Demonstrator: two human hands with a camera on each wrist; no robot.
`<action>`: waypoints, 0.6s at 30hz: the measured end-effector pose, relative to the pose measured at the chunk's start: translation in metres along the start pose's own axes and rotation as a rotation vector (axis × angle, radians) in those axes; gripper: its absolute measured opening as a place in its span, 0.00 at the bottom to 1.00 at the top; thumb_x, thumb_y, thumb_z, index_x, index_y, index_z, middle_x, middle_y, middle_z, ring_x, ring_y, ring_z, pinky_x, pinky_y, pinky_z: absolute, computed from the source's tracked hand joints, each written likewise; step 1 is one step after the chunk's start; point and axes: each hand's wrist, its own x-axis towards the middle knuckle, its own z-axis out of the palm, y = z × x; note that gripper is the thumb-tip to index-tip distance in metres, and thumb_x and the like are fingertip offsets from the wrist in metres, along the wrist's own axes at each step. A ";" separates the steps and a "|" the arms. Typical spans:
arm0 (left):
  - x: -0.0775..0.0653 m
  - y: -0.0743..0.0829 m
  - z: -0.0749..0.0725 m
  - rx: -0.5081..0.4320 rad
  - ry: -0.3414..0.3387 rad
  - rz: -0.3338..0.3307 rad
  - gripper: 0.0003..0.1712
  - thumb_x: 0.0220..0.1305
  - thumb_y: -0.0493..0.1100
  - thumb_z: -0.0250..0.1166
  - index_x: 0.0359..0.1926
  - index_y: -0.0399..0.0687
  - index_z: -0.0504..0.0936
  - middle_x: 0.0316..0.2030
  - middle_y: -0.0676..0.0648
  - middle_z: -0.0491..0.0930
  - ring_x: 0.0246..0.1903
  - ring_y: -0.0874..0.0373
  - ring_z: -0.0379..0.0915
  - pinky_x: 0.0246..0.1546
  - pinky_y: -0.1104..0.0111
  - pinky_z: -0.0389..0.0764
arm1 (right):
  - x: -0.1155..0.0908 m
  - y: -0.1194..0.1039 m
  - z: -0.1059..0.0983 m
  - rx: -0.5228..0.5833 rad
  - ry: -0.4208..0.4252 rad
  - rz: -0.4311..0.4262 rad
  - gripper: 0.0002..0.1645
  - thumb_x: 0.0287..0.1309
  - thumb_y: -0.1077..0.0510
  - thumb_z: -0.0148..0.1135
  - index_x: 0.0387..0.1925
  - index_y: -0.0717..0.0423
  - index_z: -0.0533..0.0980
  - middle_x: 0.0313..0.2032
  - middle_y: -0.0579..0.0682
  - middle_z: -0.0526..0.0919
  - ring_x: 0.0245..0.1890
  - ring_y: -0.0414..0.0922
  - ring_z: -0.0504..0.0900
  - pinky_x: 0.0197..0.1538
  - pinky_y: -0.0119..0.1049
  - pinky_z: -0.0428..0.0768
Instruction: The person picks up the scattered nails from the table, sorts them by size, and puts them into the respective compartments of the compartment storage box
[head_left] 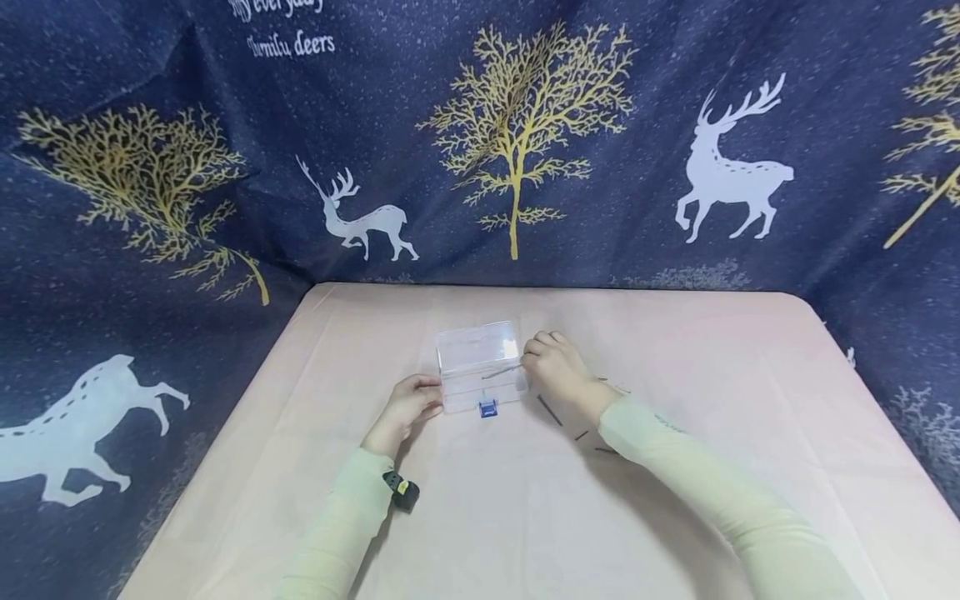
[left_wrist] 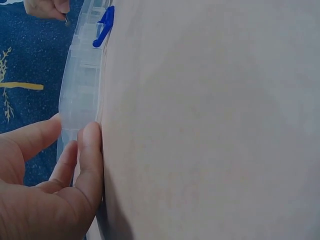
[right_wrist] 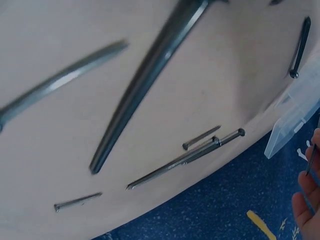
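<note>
Brace the plastic box (head_left: 463, 393), left hand (head_left: 406, 410) gripping its left end; guide the nail (head_left: 502, 372), pinched by the right hand (head_left: 557, 367), clear of the lid (head_left: 476, 347).

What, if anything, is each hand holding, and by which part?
Right hand: a nail, by one end, head or point unclear. Left hand: the clear plastic box, by its left end.

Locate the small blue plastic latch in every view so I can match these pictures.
Head: small blue plastic latch just below centre, on the near side of the clear rectangular plastic box.
Left wrist: latch near the top edge, left of centre.
Right wrist: not in it.
Shared landmark: the box, upper left in the left wrist view, at the right edge in the right wrist view.
</note>
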 end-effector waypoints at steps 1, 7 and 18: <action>0.000 0.000 0.000 -0.001 0.002 -0.001 0.19 0.61 0.31 0.57 0.53 0.30 0.73 0.40 0.40 0.78 0.34 0.60 0.76 0.43 0.68 0.86 | 0.001 -0.001 0.001 0.001 -0.003 0.001 0.09 0.42 0.64 0.71 0.30 0.53 0.82 0.34 0.45 0.82 0.37 0.45 0.74 0.40 0.35 0.73; 0.001 -0.001 0.001 0.015 0.007 -0.002 0.19 0.61 0.31 0.58 0.53 0.31 0.73 0.41 0.39 0.78 0.35 0.60 0.77 0.42 0.70 0.86 | 0.005 -0.004 0.008 0.002 0.024 -0.003 0.10 0.41 0.67 0.70 0.29 0.54 0.82 0.34 0.47 0.82 0.36 0.45 0.74 0.38 0.34 0.74; 0.002 0.000 0.001 0.027 0.001 0.003 0.18 0.61 0.32 0.58 0.53 0.30 0.74 0.42 0.37 0.78 0.34 0.58 0.78 0.43 0.68 0.86 | 0.018 -0.011 0.017 0.018 0.081 -0.041 0.04 0.47 0.64 0.67 0.27 0.54 0.82 0.32 0.47 0.82 0.35 0.44 0.74 0.37 0.34 0.74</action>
